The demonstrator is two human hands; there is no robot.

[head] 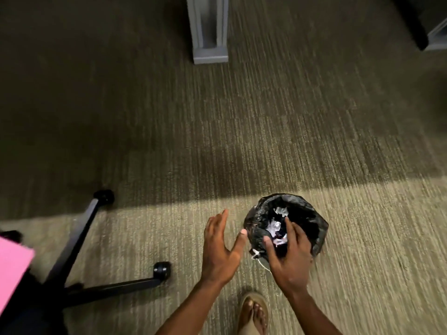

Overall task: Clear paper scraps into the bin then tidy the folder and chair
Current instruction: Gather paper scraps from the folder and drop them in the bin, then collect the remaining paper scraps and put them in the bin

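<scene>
Head view, looking down at ribbed carpet (242,117); frame slightly motion-blurred.

Bin (312,213): small, round, lined with a black bag, standing on the carpet near centre-right. Paper scraps (278,228), white and crumpled, lie inside it; several pieces, count unclear.

Right hand (287,257): above the near side of the bin, palm down, fingers spread apart and loosely extended over the opening. Holds nothing that shows. Whether it touches the rim or the liner cannot be told.

Left hand (221,247): just left of the bin, palm turned toward it, fingers straight and together, thumb angled out toward the bin's left wall. Empty. Thumb tip is very close to the bag; contact cannot be told.

Chair (79,240): black, at near left, well apart from the bin. 2 base legs with castors show clearly; the seat edge is dark at the frame's lower-left corner.

Folder (12,267): pink, at the far-left edge, lying on the chair seat, cut off by the frame.

1 sandalled foot (254,310) at the near edge, between the 2 forearms.

Grey desk leg (209,30) at far centre; another grey piece at far right, partly out of frame.
</scene>
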